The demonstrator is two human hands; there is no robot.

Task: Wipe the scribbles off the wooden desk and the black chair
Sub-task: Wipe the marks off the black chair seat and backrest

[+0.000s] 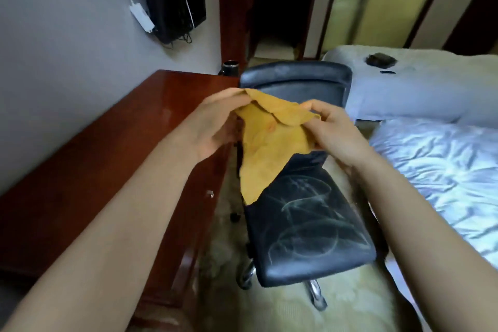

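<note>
One wooden desk [94, 183] at left; no marks discernible on it (surface glare). One black chair [293, 81] just beside it, white scribbles [304, 210] across the seat, directly below the one yellow cloth [269, 148], which hangs long axis downward. Left hand [215, 127] and right hand [339, 135] each pinch its top edge.

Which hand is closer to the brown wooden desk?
The left hand. It is at the desk's chair-side edge, pinching the yellow cloth. The right hand pinches the cloth's other side above the black chair, farther from the desk.
</note>
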